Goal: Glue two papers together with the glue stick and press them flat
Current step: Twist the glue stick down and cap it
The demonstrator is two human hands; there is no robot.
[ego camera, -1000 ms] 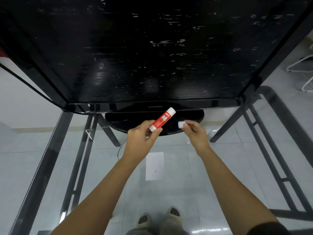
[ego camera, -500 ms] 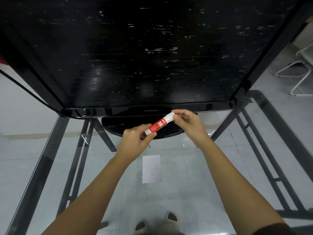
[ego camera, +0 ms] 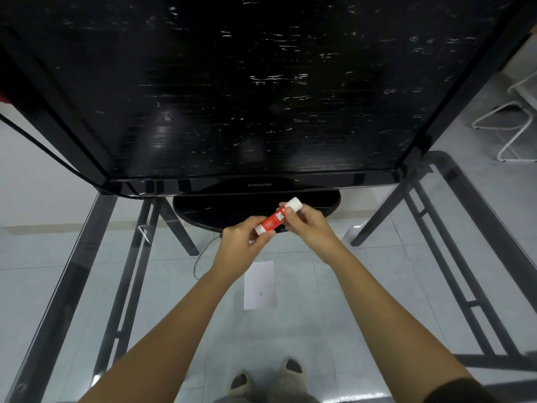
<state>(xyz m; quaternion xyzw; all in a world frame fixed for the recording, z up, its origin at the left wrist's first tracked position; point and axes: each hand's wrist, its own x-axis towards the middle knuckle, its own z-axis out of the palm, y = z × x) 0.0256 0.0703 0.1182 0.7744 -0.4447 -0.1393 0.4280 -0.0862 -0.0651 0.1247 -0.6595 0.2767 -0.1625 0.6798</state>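
A red glue stick (ego camera: 274, 219) with a white cap (ego camera: 293, 203) is held between both hands above the glass table. My left hand (ego camera: 242, 239) pinches its lower end. My right hand (ego camera: 305, 225) grips its upper part just below the cap, which sits on the stick. A white paper (ego camera: 259, 285) lies flat on the glass below my hands; I can make out only one sheet.
A large black Samsung TV (ego camera: 232, 91) on an oval stand (ego camera: 203, 210) fills the far half of the glass table (ego camera: 72, 274). A cable (ego camera: 200, 260) hangs beneath. White chair legs (ego camera: 505, 135) stand at the right. My feet (ego camera: 267, 379) show through the glass.
The white cap, earlier held apart in my right hand, has been put back on the glue stick. Both hands now hold the capped stick.
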